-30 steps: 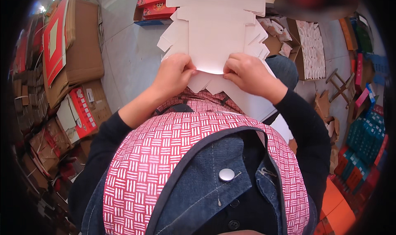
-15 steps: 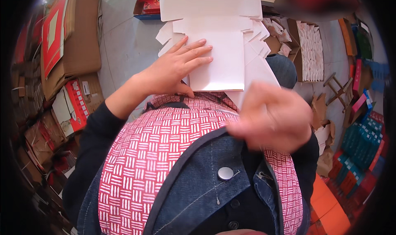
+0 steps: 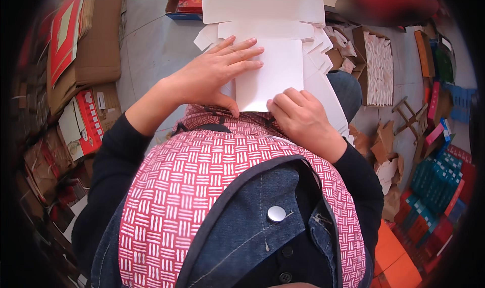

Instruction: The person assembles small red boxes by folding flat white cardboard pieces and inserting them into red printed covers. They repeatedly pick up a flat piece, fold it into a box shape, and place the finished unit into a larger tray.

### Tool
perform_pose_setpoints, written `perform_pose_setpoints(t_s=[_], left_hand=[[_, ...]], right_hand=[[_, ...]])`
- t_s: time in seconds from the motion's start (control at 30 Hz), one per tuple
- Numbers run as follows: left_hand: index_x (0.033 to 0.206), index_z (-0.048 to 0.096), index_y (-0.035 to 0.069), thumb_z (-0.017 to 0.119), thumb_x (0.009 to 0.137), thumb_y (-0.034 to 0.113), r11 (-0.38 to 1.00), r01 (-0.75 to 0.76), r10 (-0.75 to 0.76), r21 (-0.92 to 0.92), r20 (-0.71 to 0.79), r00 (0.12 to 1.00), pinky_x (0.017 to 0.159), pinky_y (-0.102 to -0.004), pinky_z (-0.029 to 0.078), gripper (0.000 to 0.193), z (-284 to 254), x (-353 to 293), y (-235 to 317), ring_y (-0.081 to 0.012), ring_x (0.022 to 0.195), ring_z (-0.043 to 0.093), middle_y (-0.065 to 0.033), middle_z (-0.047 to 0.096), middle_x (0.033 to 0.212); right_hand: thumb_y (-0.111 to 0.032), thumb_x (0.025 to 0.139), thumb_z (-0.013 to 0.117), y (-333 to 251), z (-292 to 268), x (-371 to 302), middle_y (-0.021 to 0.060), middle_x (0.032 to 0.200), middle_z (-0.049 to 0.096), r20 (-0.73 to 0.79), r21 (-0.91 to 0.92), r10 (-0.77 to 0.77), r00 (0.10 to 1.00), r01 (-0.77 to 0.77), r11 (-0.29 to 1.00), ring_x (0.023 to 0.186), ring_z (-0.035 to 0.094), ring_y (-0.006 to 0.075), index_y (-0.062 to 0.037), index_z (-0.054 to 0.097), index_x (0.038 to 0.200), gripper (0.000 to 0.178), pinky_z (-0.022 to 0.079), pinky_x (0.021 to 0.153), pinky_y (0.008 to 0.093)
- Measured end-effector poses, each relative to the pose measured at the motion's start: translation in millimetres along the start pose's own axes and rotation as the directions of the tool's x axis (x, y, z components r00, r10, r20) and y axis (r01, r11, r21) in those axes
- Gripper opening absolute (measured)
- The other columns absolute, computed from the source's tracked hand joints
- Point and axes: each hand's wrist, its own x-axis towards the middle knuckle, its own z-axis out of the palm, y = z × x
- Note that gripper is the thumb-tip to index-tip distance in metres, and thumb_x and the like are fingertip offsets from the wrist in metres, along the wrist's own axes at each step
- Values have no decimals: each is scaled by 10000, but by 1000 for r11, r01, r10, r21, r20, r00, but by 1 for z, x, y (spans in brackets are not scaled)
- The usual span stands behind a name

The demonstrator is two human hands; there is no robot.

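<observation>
On my lap lies a white flat-cut cardboard box blank (image 3: 275, 70), with creases and notched side flaps, and more white cut sheets spread out beneath it. My left hand (image 3: 214, 76) rests on the left part of its near panel, fingers spread flat and the thumb at the near edge. At the panel's near right corner is my right hand (image 3: 300, 117), its fingers curled closed over the edge; the thumb is hidden beneath. A red-and-white patterned apron (image 3: 202, 172) covers my front, close to the panel's near edge.
To the left stand stacked brown cardboard sheets (image 3: 103, 40) with a red printed panel. A carton of white packets (image 3: 379, 68) sits at the right, by a small wooden folding stool (image 3: 410, 117). Teal boxes (image 3: 437, 179) are piled at the lower right; a blue-edged tray (image 3: 184, 14) lies ahead.
My right hand, blurred and raised at the right before, has come in to the near right corner of the blank and closed there. My left hand stays on the panel.
</observation>
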Motion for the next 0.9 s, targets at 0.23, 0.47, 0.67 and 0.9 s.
perform_pose_setpoints(t_s=[0.23, 0.47, 0.67, 0.9], left_hand=[[1403, 416, 121, 810, 535, 531, 1000, -29, 29, -7, -29, 999, 1159, -532, 136, 1038, -13, 5, 3, -295, 1426, 239, -111, 348, 1500], [1299, 525, 107, 836, 614, 405, 950, -144, 98, -277, -174, 980, 1116, -503, 273, 809, -25, 33, 32, -310, 1334, 406, -134, 504, 1367], [890, 625, -21, 602, 877, 82, 930, -77, -184, -360, -636, 749, 568, -387, 503, 106, -37, 71, 60, -344, 633, 619, -195, 607, 711], [1196, 591, 16, 523, 781, -20, 887, -281, 73, -367, -488, 870, 920, -388, 492, 422, -22, 109, 85, -352, 1161, 554, -245, 541, 1265]], right_hand=[[-8, 701, 738, 26, -55, -17, 53, 760, 577, 39, 387, 167, 985, -169, 906, 742, 566, 223, -52, 606, 727, 141, 438, 646, 318], [-4, 735, 741, 38, -107, -6, 74, 812, 629, -86, 597, 287, 954, -181, 782, 787, 580, 216, -27, 621, 819, 148, 447, 685, 315], [-214, 795, 760, 34, -108, 18, 156, 1371, 421, -771, 262, 304, 560, -157, 952, 1220, 467, 262, -17, 383, 1357, 705, 387, 1015, 374], [-102, 844, 699, 18, -31, 11, 149, 1339, 472, -334, 876, 844, 419, -193, 443, 1185, 519, 289, 39, 371, 1365, 631, 407, 1004, 394]])
